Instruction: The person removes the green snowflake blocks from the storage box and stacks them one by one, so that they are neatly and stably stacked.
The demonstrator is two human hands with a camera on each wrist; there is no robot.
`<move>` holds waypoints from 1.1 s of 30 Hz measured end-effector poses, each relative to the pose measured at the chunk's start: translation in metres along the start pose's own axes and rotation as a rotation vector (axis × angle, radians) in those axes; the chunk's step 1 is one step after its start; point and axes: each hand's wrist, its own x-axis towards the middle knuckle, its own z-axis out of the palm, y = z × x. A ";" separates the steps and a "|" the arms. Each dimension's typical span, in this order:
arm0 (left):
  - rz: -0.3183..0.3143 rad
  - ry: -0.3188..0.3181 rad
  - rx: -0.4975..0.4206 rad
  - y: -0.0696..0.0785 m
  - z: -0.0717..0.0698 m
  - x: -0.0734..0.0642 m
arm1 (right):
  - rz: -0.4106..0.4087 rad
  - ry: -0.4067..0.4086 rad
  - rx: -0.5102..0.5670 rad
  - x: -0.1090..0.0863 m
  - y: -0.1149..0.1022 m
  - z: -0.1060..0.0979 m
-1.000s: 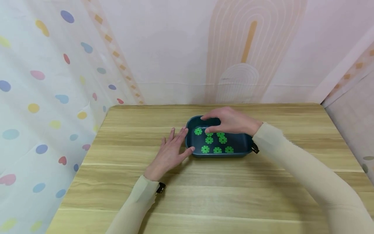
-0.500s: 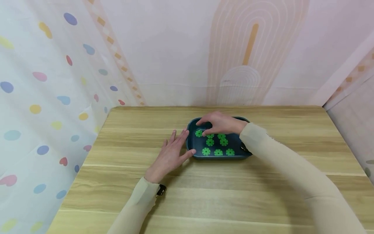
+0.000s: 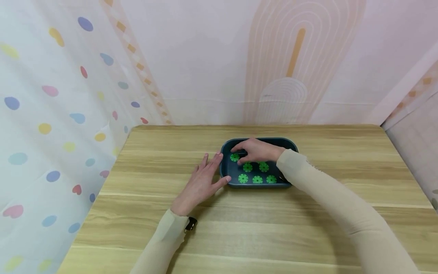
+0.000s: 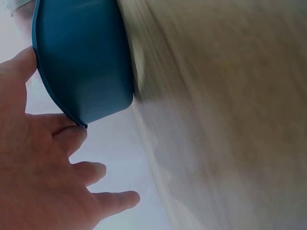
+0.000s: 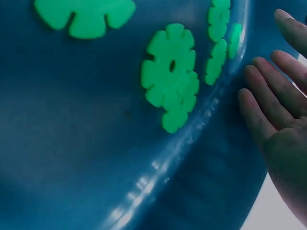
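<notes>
Hanging above the tray's [image 3: 228, 167] green discs [image 5: 158, 79]: right hand [image 3: 257, 150]

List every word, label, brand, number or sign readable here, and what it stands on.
None can be read. The blue tray and green pieces show no lettering; the table only wood grain, the backdrop only printed shapes. The dark left wristband is too small to tell.

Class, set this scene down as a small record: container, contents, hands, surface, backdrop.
Container: blue-green tray, rounded corners
Contents: green notched discs, some partly hidden
Left hand: at the tray's end, touching its rim
Right hand: over the tray, thumb and forefinger parted near a disc; contact unclear
Surface: wood-grain table
Backdrop: pale, patterned
</notes>
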 end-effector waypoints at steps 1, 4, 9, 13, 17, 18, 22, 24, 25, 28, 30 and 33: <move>0.001 0.003 -0.001 0.000 0.001 0.000 | -0.001 -0.001 0.000 0.001 0.001 0.002; 0.005 0.007 0.000 -0.001 0.002 -0.001 | 0.002 -0.005 -0.007 0.003 0.002 0.006; 0.010 0.002 -0.003 0.001 0.001 -0.001 | -0.002 -0.009 -0.037 0.005 0.004 0.012; 0.010 -0.002 -0.009 0.003 -0.001 -0.002 | -0.023 -0.008 -0.055 0.004 0.005 0.013; 0.010 -0.002 -0.009 0.004 -0.001 -0.002 | -0.050 -0.002 -0.065 0.003 0.005 0.014; 0.010 -0.003 -0.012 0.004 0.000 -0.002 | -0.054 0.002 -0.070 0.003 0.006 0.015; 0.012 -0.002 -0.025 0.005 0.000 -0.002 | -0.063 0.013 -0.096 0.002 0.008 0.017; 0.012 -0.001 -0.028 0.005 0.001 -0.002 | -0.070 0.017 -0.110 0.002 0.009 0.017; 0.013 -0.001 -0.029 0.005 0.001 -0.002 | -0.072 0.017 -0.115 0.002 0.009 0.017; 0.011 0.001 -0.025 0.005 0.002 -0.002 | -0.070 0.014 -0.131 0.003 0.010 0.018; 0.007 -0.003 -0.022 0.005 0.002 -0.001 | -0.063 0.009 -0.142 0.003 0.010 0.018; 0.002 -0.009 -0.019 0.004 0.002 0.000 | -0.065 0.001 -0.166 0.003 0.010 0.017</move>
